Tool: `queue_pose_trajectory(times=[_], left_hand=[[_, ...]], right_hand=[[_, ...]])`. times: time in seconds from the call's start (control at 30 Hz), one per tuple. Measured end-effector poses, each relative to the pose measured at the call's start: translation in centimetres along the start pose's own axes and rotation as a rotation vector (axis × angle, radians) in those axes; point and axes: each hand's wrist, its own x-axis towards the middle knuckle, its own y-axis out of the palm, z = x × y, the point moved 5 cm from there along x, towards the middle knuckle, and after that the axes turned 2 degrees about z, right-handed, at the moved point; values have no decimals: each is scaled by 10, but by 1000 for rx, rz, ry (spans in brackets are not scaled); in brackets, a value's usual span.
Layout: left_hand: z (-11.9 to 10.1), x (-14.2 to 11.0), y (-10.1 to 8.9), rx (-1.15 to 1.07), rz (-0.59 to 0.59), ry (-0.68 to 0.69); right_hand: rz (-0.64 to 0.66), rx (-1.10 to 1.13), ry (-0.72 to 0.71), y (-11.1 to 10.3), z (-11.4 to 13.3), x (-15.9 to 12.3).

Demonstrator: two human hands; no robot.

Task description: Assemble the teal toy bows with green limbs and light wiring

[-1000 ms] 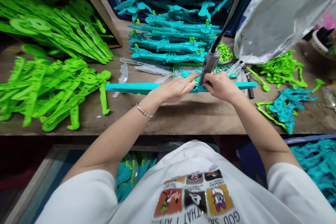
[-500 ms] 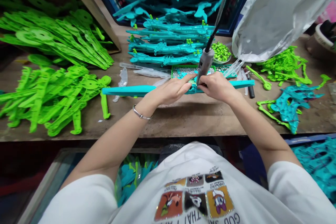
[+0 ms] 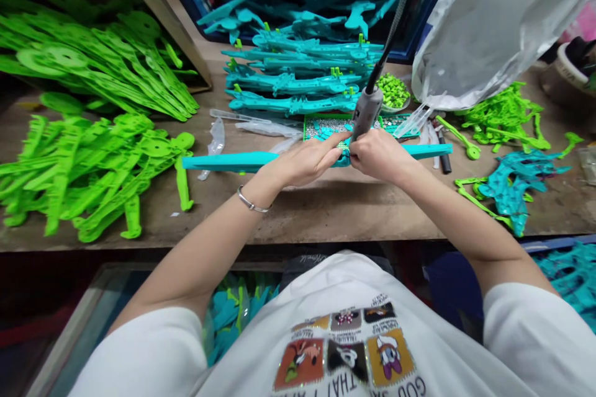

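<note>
A long teal plastic part [image 3: 228, 162] lies crosswise in front of me, just above the table edge side. My left hand [image 3: 302, 161] is over its middle, fingers stretched together toward the centre and gripping it; the fingertips' undersides are hidden. My right hand [image 3: 378, 154] is wrapped round the lower end of a grey corded electric screwdriver [image 3: 367, 110], which tilts down to the middle of the part. The screwdriver's tip is hidden behind my fingers. Right behind the hands sits a green-rimmed tray [image 3: 305, 127] of small metal screws with teal pieces in it.
Teal assemblies [image 3: 293, 84] lie in rows behind the tray, before a blue crate [image 3: 186, 0]. Green plastic parts [image 3: 93, 167] pile up at left. A bowl of green bits [image 3: 392, 92], a white plastic bag [image 3: 484, 31] and a black marker [image 3: 445, 158] are at right.
The screwdriver leans slightly more to the right at its top, and my right hand has closed further round it. My left hand and the teal part have barely moved.
</note>
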Motion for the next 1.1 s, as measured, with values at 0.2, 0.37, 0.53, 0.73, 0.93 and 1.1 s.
queue_pose_trajectory(times=[0.2, 0.37, 0.53, 0.73, 0.93, 1.1], left_hand=[[1, 1, 4, -15, 8, 6], [0, 4, -5, -19, -2, 2], [-3, 2, -5, -43, -7, 8], [-6, 0, -4, -38, -15, 8], [-2, 2, -2, -58, 2, -2], [1, 4, 0, -54, 0, 6]], right_hand=[[-45, 18, 32, 14, -3, -3], [-74, 106, -73, 15, -11, -11], [-81, 213, -81, 19, -20, -11], [-59, 233, -51, 20, -20, -11], [-45, 238, -43, 17, -19, -12], [-34, 203, -38, 16, -15, -10]])
